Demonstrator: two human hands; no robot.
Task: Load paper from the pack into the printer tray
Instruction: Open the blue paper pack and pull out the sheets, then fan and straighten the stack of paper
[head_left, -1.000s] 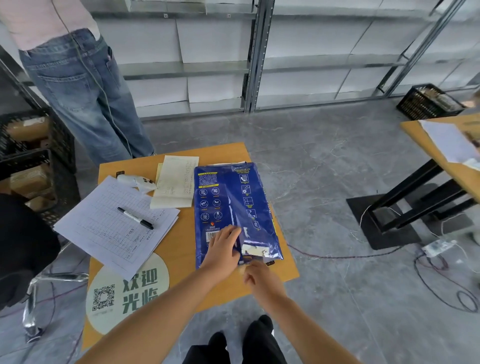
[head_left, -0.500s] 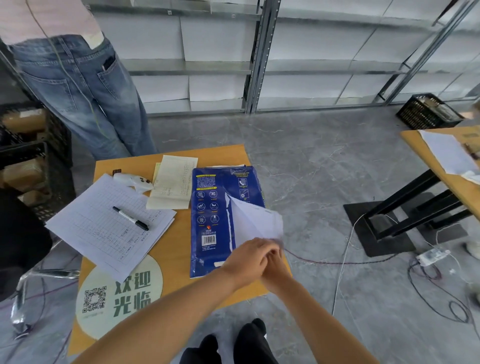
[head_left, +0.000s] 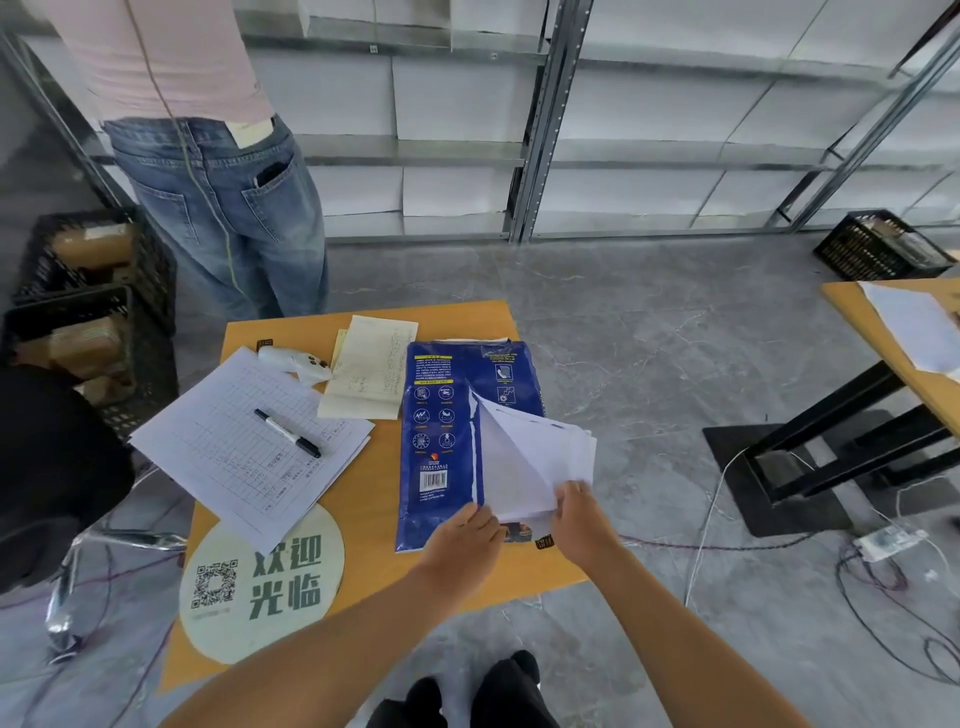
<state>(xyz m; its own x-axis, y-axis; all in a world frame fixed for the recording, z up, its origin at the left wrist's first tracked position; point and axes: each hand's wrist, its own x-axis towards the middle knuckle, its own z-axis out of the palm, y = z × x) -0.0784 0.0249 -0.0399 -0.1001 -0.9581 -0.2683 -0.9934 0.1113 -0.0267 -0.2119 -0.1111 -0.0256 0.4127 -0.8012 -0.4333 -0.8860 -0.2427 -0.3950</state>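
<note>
A blue paper pack (head_left: 441, 436) lies flat on the small orange table (head_left: 374, 499), torn open along its right side. A sheaf of white sheets (head_left: 530, 462) fans up and out of that opening. My right hand (head_left: 576, 514) pinches the near corner of the sheets. My left hand (head_left: 462, 540) rests on the near end of the pack, fingers at the edge of the sheets. No printer or tray is in view.
On the table's left lie gridded forms (head_left: 244, 447) with a black marker (head_left: 287, 433), a folded note (head_left: 371, 369), a white handheld device (head_left: 293, 361) and a round QR sign (head_left: 260, 582). A person in jeans (head_left: 218, 208) stands behind. Black crates (head_left: 88, 312), another desk (head_left: 904, 332), floor cables (head_left: 883, 551).
The white sheets have come farther out of the pack and fan wider. My hands have parted: right on the sheets' corner, left on the pack.
</note>
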